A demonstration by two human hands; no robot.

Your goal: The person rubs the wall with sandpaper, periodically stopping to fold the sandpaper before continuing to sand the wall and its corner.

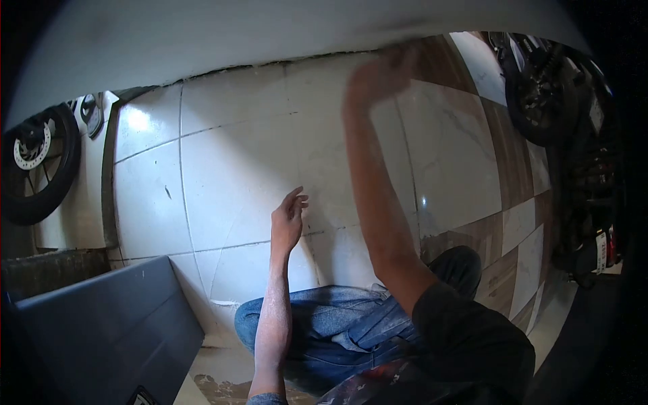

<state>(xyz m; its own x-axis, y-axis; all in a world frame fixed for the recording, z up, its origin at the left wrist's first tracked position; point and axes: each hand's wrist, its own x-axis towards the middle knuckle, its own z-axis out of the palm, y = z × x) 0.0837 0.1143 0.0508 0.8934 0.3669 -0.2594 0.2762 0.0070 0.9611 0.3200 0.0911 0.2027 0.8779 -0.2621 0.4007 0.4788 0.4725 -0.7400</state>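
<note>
My left hand (289, 217) hangs over the white tiled floor (236, 162) in the middle of the view. Its fingers are loosely bent and apart, with nothing in them. Pale dust coats that forearm. My right hand (381, 77) reaches far forward to the base of the pale wall (256, 40), close to the rough, dark seam where wall and floor meet. Motion smears its fingers, so whether it holds anything does not show. Contact with the wall cannot be made out either.
A motorcycle wheel (44, 165) stands at the left beyond a low ledge. Below it is a dark grey panel (115, 331). Parked motorcycles (536, 94) line the right side, beside brown and white checkered tiles (520, 223). My bent legs in jeans (324, 317) are near.
</note>
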